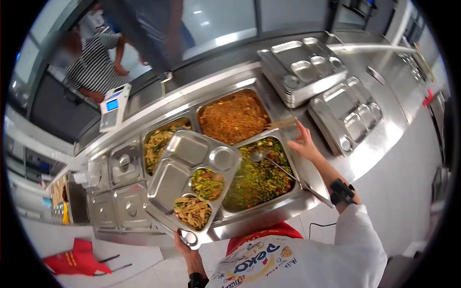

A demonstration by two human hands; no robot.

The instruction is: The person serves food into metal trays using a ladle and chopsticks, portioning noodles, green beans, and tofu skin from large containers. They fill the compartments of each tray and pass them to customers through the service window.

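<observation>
My left hand [187, 252] grips the lower edge of a steel compartment tray [165, 180], held tilted over the food pans. Diced green vegetables [207, 184] fill one of its compartments, and brownish strips of food [192, 211] fill another. Fingers apart, my right hand [306, 142] reaches to the ends of pale wooden chopsticks or tongs [282, 123]. These lie at the side of a pan of reddish-brown noodles [234, 115]. In front of that is a pan of diced green vegetables [261, 180], with a long-handled ladle [297, 178] resting in it.
Stacked compartment trays [300, 62] and a second stack [343, 115] stand at the right. Lidded pans [126, 163] are at the left, beside a partly covered pan of mixed food [156, 144]. A payment terminal [114, 108] sits before a person in stripes [96, 62].
</observation>
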